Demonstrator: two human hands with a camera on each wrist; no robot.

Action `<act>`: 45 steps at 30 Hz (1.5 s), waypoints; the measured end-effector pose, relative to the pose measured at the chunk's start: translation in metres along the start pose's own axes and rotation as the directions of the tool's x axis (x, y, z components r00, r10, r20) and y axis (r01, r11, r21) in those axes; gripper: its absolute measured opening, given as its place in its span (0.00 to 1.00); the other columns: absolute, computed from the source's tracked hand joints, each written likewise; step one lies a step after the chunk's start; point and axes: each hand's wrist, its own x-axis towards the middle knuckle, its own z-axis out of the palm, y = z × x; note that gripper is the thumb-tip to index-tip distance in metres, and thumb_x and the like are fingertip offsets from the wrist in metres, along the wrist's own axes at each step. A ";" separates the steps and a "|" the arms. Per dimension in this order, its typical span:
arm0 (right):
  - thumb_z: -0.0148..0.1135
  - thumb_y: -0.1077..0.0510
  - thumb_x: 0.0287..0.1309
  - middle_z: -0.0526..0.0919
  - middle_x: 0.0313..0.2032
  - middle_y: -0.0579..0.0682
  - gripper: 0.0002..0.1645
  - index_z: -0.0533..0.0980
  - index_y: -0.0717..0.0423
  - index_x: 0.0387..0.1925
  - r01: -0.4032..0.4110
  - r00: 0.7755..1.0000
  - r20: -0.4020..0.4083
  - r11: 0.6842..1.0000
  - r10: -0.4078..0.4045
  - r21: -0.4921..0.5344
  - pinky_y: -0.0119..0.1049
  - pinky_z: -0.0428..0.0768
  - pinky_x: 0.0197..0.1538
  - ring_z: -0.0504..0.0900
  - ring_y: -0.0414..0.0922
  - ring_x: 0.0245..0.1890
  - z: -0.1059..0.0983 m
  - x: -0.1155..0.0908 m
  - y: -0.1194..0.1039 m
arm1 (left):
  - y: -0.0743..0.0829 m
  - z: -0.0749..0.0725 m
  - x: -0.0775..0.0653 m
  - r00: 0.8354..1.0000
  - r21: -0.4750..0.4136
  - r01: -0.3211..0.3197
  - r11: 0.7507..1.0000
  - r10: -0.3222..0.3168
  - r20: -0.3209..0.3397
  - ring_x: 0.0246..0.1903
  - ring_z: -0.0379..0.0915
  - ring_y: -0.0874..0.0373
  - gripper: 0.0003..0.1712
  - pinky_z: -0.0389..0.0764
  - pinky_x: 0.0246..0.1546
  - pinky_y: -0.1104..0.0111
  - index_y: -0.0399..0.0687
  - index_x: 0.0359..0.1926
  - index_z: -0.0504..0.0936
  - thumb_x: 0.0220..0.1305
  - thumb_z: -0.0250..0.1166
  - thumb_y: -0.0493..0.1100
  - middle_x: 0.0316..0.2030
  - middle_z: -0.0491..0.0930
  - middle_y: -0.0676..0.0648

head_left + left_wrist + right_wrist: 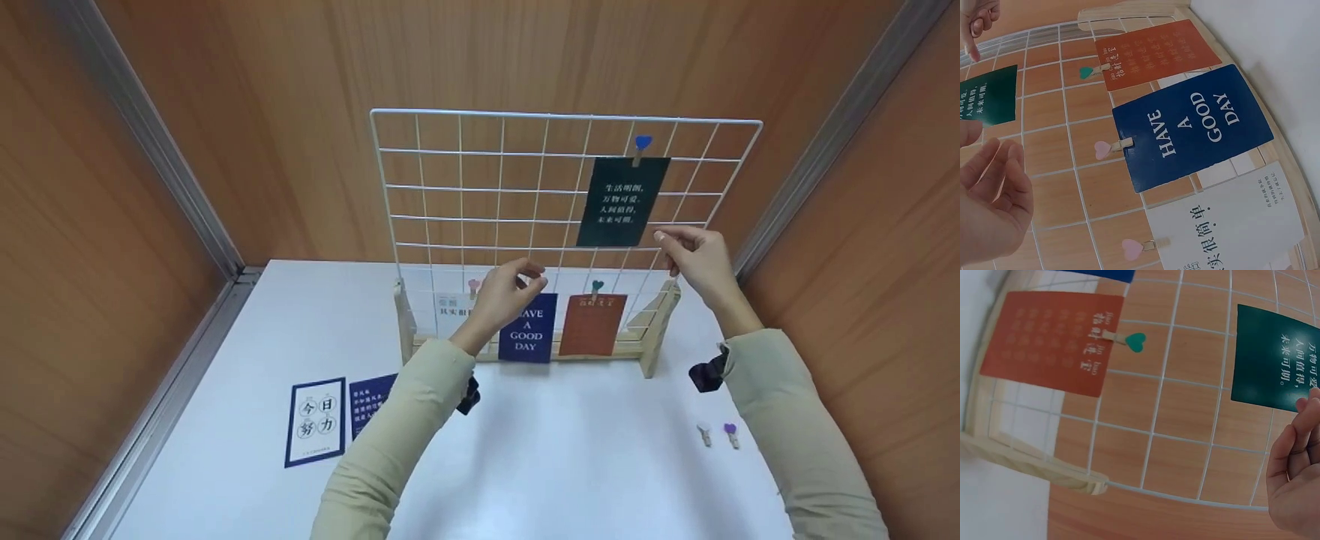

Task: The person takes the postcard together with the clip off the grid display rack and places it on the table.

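A dark green card [623,201] with white writing hangs high on the right of a white wire grid [480,154], under a blue heart clip [643,142]. Just right of its lower edge is my right hand [699,261], fingers bent and nothing held. My left hand [504,294] hovers before the grid's lower middle, fingers loosely curved around nothing. Below it hangs a blue "HAVE A GOOD DAY" card [1193,126] on a pink heart clip [1103,149]. An orange-red card [592,325] with a green heart clip [1135,342] hangs right of that, a white card [1227,225] left.
The grid stands in a wooden base [660,330] on a white table [570,465]. Front left lie a blue-bordered white card [316,422] and a dark blue card [369,401], partly behind my left sleeve. A purple heart clip [731,435] and a pale clip [704,435] lie front right.
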 end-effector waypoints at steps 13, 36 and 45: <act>0.54 0.61 0.58 0.72 0.18 0.52 0.17 0.73 0.71 0.44 0.036 0.999 -0.028 0.998 -0.035 0.054 0.24 0.70 0.20 0.70 0.38 0.16 -0.001 0.002 -0.046 | 0.016 0.017 0.015 0.999 -0.047 -0.004 0.999 0.002 -0.041 0.36 0.70 0.63 0.13 0.69 0.35 0.77 0.44 0.45 0.76 0.60 0.57 0.44 0.40 0.76 0.52; 0.55 0.62 0.57 0.71 0.16 0.49 0.16 0.74 0.71 0.43 0.148 0.984 -0.108 0.985 -0.138 0.086 0.23 0.69 0.17 0.69 0.37 0.13 -0.001 0.029 -0.080 | 0.035 0.033 0.032 0.999 -0.064 0.032 0.997 -0.035 -0.034 0.37 0.68 0.63 0.20 0.70 0.32 0.75 0.45 0.54 0.70 0.62 0.55 0.46 0.46 0.72 0.50; 0.55 0.55 0.56 0.73 0.24 0.57 0.18 0.75 0.61 0.47 0.103 0.989 -0.110 0.993 -0.097 0.051 0.24 0.70 0.21 0.71 0.39 0.17 0.000 0.042 -0.079 | 0.036 0.037 0.036 0.998 -0.106 0.050 0.993 -0.053 -0.025 0.35 0.68 0.64 0.22 0.71 0.31 0.76 0.46 0.56 0.68 0.61 0.56 0.45 0.50 0.71 0.49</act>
